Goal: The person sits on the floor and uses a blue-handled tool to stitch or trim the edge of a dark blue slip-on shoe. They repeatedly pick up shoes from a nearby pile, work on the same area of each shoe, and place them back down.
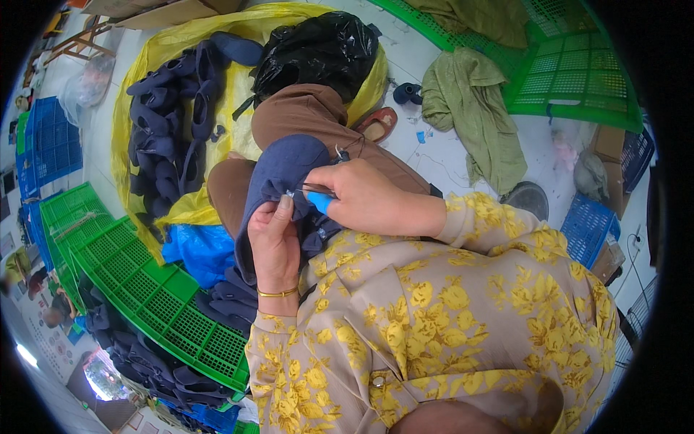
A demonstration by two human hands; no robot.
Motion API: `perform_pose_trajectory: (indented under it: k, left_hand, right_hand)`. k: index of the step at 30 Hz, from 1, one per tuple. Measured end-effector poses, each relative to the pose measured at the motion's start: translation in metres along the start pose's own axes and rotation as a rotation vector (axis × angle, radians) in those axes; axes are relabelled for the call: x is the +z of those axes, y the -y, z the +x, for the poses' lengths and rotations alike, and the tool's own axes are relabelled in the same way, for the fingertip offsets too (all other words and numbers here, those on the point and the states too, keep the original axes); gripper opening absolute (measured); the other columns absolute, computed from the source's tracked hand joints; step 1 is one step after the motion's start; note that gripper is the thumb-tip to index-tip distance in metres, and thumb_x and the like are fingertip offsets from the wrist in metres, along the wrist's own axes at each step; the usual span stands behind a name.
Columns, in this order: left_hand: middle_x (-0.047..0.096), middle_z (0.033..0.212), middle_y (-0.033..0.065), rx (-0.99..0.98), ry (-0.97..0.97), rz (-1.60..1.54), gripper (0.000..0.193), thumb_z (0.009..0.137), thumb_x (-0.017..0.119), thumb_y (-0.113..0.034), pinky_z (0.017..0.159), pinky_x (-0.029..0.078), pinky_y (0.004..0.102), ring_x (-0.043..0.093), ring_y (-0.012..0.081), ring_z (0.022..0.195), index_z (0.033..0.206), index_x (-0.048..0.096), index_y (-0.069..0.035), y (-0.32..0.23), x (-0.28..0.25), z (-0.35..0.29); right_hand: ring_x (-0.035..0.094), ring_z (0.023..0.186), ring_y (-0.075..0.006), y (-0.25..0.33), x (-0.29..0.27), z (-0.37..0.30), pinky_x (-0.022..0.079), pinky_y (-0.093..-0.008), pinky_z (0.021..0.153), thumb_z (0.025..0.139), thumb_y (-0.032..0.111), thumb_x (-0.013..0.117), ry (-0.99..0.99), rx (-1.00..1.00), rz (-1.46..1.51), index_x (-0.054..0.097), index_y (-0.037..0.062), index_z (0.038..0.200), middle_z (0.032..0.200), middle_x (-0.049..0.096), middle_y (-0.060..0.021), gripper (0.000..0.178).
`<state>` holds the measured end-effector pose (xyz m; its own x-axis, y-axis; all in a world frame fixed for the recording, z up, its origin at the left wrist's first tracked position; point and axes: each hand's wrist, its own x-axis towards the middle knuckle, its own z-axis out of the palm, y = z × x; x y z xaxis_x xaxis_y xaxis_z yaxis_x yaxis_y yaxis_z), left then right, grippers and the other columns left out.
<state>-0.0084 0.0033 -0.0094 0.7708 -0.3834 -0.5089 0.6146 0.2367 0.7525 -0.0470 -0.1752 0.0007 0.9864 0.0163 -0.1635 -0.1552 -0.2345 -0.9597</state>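
Note:
A navy cloth shoe [289, 160] with a rounded end rests across my brown-trousered knees. My left hand [276, 235] is closed on its edge, thumb on top, beside a small pale bit at the thumb tip. From the other side my right hand [369, 197] grips a thin dark metal tool [318, 190], its point close to the left thumb. Whether the tool is tweezers or snips cannot be made out. Something blue [319, 202] wraps a right finger or the tool's handle. More navy cloth with small pale bits [318, 235] lies in my lap under the hands.
Several navy shoes [155, 119] lie on a yellow plastic sheet [235, 108] ahead left, beside a black plastic bag [318, 54]. Green crates [173, 296] stand at the left, another green crate [571, 76] at the far right. Olive cloth [470, 108] spreads over the floor.

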Motion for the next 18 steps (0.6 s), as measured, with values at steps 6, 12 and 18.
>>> perform_pose_trajectory:
  k: [6,12,18]
  left_hand:
    - [0.066,0.098,0.0071,0.011,0.005,-0.100,0.010,0.093,0.059,-0.005,0.086,0.045,0.0261,0.060,0.0123,0.091,0.099,0.062,0.002,-0.001,-0.004,0.002]
    - [0.065,0.098,0.0059,0.015,0.047,-0.193,0.005,0.092,0.059,-0.003,0.089,0.043,0.0273,0.058,0.0120,0.093,0.096,0.061,0.000,0.000,-0.010,0.001]
    - [0.064,0.097,0.0034,0.021,0.006,-0.201,0.005,0.094,0.056,-0.005,0.090,0.044,0.0276,0.058,0.0114,0.092,0.097,0.060,-0.002,0.005,-0.008,0.000]
  right_hand:
    - [0.063,0.073,-0.0387,-0.016,0.018,0.000,0.046,-0.0470,0.062,0.081,0.003,0.054,-0.114,-0.100,-0.030,0.057,0.0043,0.094,0.075,0.063,-0.0195,0.013]
    - [0.063,0.074,-0.0343,-0.020,0.024,0.000,0.047,-0.0397,0.062,0.083,0.001,0.054,-0.137,-0.165,0.035,0.056,0.0105,0.100,0.079,0.062,-0.0125,0.020]
    - [0.063,0.070,-0.0294,-0.022,0.029,0.000,0.047,-0.0354,0.061,0.085,0.002,0.057,-0.168,-0.168,0.049,0.056,0.0101,0.100,0.078,0.062,-0.0110,0.017]
